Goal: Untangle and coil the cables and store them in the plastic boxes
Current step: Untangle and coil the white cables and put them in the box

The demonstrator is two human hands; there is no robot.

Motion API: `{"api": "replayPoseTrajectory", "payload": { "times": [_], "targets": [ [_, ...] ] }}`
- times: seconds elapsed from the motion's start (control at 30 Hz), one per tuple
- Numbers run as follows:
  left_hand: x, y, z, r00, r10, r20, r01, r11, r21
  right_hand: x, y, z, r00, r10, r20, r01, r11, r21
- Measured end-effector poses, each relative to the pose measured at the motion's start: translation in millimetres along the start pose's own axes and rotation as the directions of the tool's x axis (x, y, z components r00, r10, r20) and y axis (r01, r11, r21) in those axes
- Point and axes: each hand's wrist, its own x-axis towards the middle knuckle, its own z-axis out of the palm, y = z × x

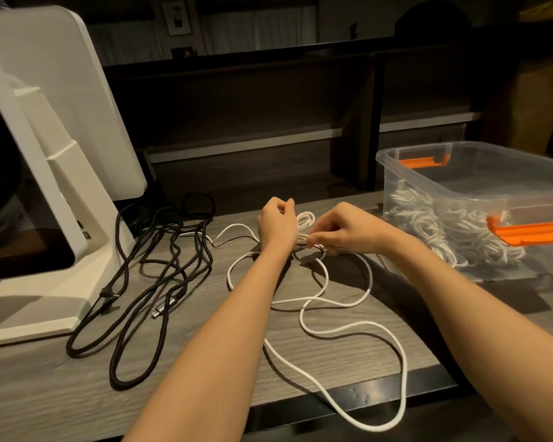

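Note:
A long white cable (348, 330) lies in loose loops across the wooden table (45, 393), reaching over the front edge. At mid-table both hands work on a small coiled part of it (305, 220). My left hand (276, 223) grips that coil from the left with curled fingers. My right hand (345, 229) pinches the strands just below the coil. A clear plastic box (428, 161) with orange latches stands at the right and holds several coiled white cables (428, 224). Black cables (160, 269) lie tangled at the left.
A white monitor on its stand (55, 173) fills the left side, its base on the table beside the black cables. Dark shelving (253, 122) runs behind the table. A silver plug (166, 306) lies among the black cables.

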Motion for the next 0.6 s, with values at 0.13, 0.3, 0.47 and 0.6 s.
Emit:
{"api": "replayPoseTrajectory", "payload": {
  "times": [0.13, 0.3, 0.47, 0.6],
  "targets": [
    [-2.5, -1.9, -0.3, 0.988, 0.128, 0.092, -0.136, 0.987, 0.085, -1.2, -2.9, -0.3, 0.984, -0.054, -0.167, 0.061, 0.997, 0.037],
    [-9.9, 7.1, 1.2, 0.924, 0.208, 0.321, -0.248, 0.965, 0.089, 0.5, 6.0, -1.3, 0.927, -0.011, -0.375, 0.073, 0.986, 0.152],
    [-15.8, 13.2, 6.8, 0.887, 0.104, 0.451, -0.114, 0.993, -0.004, 4.5, 18.9, 0.9, 0.874, 0.152, -0.461, -0.068, 0.979, 0.193],
    [-16.0, 14.2, 5.5, 0.905, 0.014, 0.426, 0.057, 0.986, -0.154, 7.5, 22.4, 5.9, 0.89, 0.34, -0.303, -0.24, 0.915, 0.323]
  ]
}}
